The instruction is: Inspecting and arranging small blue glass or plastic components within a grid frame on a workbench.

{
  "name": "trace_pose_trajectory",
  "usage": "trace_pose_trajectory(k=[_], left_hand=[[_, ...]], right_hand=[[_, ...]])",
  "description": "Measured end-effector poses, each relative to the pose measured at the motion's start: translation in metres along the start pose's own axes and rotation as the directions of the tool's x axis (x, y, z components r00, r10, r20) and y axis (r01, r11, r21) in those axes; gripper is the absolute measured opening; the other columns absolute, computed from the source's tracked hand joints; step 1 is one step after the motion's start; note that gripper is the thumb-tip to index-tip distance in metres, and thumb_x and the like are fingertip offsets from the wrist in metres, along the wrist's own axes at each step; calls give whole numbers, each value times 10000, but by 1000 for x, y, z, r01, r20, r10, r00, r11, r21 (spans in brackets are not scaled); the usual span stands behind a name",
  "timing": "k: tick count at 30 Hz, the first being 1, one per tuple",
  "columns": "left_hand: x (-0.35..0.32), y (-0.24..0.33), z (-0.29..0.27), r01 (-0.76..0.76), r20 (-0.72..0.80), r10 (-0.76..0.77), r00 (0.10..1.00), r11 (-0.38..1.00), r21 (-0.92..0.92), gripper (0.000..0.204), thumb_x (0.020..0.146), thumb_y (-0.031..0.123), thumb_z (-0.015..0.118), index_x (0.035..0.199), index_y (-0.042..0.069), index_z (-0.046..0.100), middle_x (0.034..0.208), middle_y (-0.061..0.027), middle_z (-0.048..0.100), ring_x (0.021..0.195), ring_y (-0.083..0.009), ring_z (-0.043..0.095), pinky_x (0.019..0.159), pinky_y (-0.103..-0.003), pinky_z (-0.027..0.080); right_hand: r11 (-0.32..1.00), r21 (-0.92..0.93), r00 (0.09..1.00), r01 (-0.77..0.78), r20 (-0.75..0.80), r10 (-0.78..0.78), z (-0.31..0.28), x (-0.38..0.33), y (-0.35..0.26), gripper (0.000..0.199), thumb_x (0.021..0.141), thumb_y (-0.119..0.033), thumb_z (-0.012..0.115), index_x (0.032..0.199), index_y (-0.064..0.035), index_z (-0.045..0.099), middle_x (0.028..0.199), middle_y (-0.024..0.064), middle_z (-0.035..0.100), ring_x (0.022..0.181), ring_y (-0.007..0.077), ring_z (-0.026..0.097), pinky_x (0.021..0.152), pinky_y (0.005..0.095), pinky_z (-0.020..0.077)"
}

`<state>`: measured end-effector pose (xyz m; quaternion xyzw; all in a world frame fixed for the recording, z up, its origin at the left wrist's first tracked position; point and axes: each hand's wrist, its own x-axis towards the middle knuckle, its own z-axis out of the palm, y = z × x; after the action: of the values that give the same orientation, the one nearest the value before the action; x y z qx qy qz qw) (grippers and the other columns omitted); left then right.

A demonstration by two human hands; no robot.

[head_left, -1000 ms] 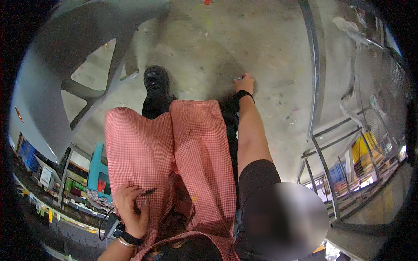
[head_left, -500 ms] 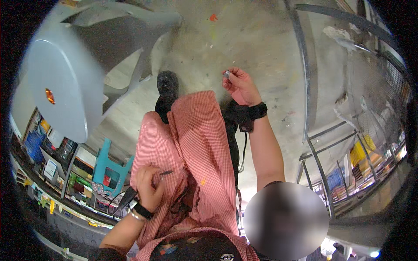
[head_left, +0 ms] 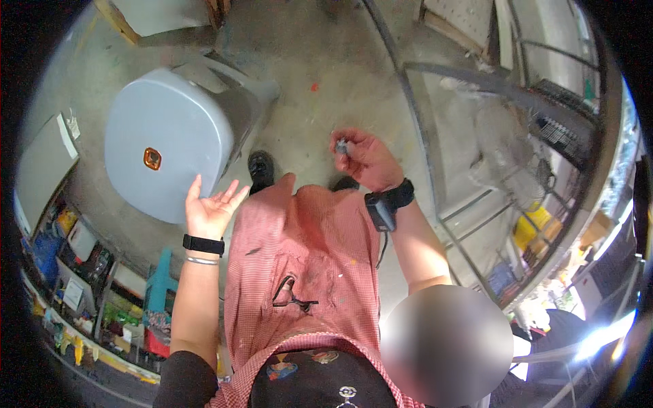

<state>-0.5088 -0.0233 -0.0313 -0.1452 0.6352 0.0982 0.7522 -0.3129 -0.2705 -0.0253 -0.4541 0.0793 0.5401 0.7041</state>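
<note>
My left hand (head_left: 214,207) is open, palm up with the fingers spread, and holds nothing. It is nearest to the front edge of a grey plastic stool (head_left: 183,115), which has an orange-brown square in its seat; I cannot tell whether they touch. Farther right, above the floor, my right hand (head_left: 371,160) is closed round a small grey metallic piece (head_left: 342,146), mostly hidden by the fingers. Each wrist wears a black strap, the right one with a dark box and a cable. A pink checked apron (head_left: 306,231) covers my lap, with a thin black-edged item at its front.
A dark metal frame (head_left: 469,71) runs along the right side. Behind it is a yellow item (head_left: 534,228). At the left are crowded shelves and a teal plastic stool (head_left: 160,285). A small red scrap (head_left: 315,88) lies on the concrete floor (head_left: 299,115).
My left hand has moved up from the apron toward the grey stool and opened out. The view has shifted, so more of the stool shows. My right hand keeps the small grey piece.
</note>
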Motion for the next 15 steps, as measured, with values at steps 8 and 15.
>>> trace_pose_trajectory(k=[8, 15], left_hand=[[14, 77, -18, -120, 103, 142, 984, 973, -195, 450, 815, 212, 565, 1182, 9, 401, 1216, -218, 367, 1214, -332, 284, 1019, -522, 259], [2, 170, -42, -689, -32, 722, 691, 672, 271, 425, 809, 199, 591, 1128, -47, 455, 1135, -148, 479, 1055, -263, 444, 915, -375, 355]], right_hand=[[954, -202, 963, -220, -204, 179, -20, 14, -31, 200, 844, -55, 537, 1030, 20, 522, 914, 100, 580, 842, 218, 603, 791, 332, 502], [825, -556, 933, -105, -341, -111, -139, 129, -71, 129, 809, -34, 565, 914, 22, 514, 847, 120, 583, 774, 213, 611, 753, 324, 518]])
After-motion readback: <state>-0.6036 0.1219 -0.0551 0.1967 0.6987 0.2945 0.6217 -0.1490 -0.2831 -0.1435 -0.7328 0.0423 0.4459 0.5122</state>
